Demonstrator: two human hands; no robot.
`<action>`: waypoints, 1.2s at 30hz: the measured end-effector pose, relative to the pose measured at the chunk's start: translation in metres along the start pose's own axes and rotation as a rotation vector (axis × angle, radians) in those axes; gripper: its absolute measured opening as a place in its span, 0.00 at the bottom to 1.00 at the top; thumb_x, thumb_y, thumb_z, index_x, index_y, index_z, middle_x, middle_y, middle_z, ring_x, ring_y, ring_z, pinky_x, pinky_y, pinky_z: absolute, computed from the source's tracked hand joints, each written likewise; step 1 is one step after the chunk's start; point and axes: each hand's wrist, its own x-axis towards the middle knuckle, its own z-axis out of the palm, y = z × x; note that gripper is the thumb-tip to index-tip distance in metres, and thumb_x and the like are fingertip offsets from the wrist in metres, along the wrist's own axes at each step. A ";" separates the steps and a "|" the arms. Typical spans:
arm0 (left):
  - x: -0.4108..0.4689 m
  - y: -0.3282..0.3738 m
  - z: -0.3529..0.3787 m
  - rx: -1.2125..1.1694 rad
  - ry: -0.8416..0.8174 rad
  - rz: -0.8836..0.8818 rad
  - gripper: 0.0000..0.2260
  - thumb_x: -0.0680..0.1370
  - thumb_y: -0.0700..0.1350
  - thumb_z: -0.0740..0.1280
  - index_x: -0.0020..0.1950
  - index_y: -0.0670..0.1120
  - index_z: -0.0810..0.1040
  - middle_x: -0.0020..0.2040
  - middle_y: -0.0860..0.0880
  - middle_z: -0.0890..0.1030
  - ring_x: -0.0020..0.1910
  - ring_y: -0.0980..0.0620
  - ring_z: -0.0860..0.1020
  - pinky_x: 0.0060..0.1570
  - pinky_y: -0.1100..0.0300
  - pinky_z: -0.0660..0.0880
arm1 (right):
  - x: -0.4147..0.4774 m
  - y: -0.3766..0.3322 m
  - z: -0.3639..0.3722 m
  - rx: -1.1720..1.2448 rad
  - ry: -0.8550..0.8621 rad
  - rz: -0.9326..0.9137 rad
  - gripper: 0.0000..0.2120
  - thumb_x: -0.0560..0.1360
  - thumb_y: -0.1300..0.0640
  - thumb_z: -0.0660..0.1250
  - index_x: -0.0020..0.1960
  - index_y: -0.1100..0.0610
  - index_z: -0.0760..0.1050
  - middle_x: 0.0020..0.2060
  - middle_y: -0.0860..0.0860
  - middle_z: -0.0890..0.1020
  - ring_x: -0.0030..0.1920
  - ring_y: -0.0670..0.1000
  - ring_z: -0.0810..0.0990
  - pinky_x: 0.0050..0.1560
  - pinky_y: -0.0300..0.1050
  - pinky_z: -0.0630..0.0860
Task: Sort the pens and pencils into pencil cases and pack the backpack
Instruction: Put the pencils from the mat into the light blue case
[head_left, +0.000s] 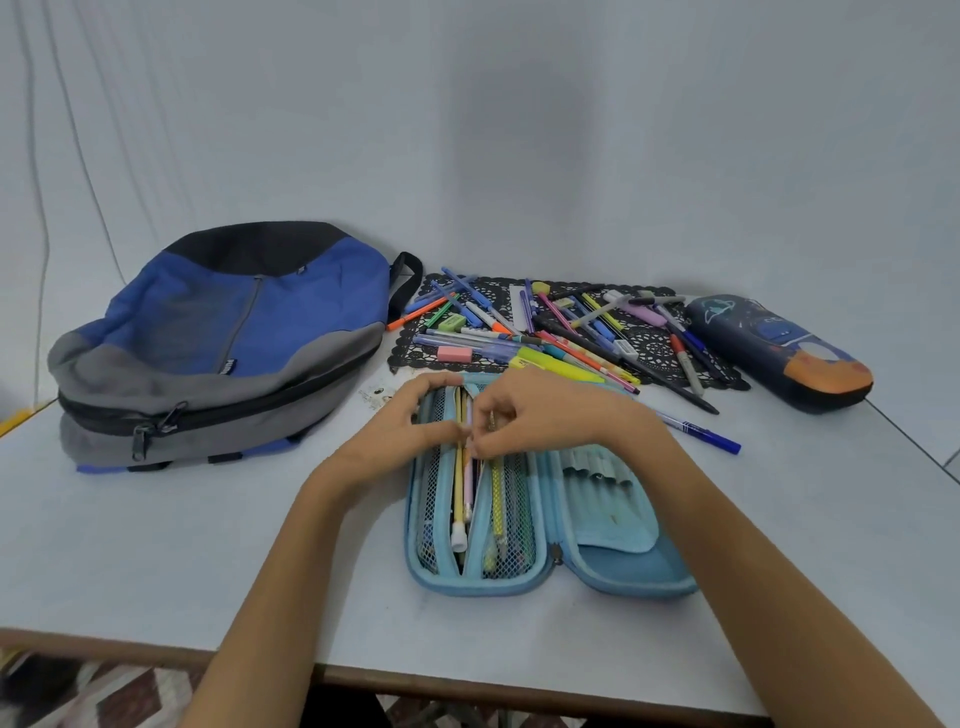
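Observation:
A light blue pencil case (613, 566) lies open in front of me, with several pencils (462, 488) tucked behind its mesh pocket on the left half. My left hand (410, 426) grips the far left edge of the case, thumb and fingers curled round the rim. My right hand (540, 415) pinches the top end of a pencil over the mesh pocket. Behind the case, a pile of pens, markers and erasers (550, 332) lies on a black lace mat (670, 358). A blue and grey backpack (223, 343) lies zipped at the left.
A dark blue pencil case with a space print (779, 353) lies shut at the right, beyond the mat. One blue pen (701, 431) lies loose on the table right of my hand. The table's front edge (467, 680) runs close below the open case.

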 end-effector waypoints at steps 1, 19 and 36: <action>-0.003 0.001 -0.003 -0.051 -0.062 -0.013 0.30 0.64 0.48 0.71 0.66 0.56 0.70 0.64 0.54 0.73 0.58 0.61 0.75 0.51 0.69 0.72 | -0.004 -0.002 -0.003 0.002 -0.068 -0.020 0.06 0.75 0.52 0.69 0.46 0.54 0.81 0.25 0.40 0.75 0.27 0.40 0.69 0.33 0.36 0.67; -0.004 0.003 0.001 0.120 -0.203 0.028 0.35 0.55 0.59 0.71 0.59 0.68 0.63 0.71 0.56 0.62 0.70 0.60 0.61 0.66 0.70 0.59 | -0.005 -0.004 0.000 0.212 -0.260 -0.233 0.02 0.74 0.65 0.70 0.47 0.63 0.80 0.32 0.50 0.79 0.31 0.41 0.76 0.38 0.45 0.78; -0.015 0.007 -0.005 -0.014 -0.235 -0.034 0.34 0.73 0.37 0.72 0.72 0.57 0.61 0.64 0.58 0.72 0.55 0.71 0.74 0.48 0.75 0.72 | -0.007 0.002 -0.005 0.150 -0.281 -0.180 0.10 0.71 0.58 0.75 0.52 0.58 0.81 0.25 0.47 0.71 0.27 0.45 0.67 0.33 0.36 0.64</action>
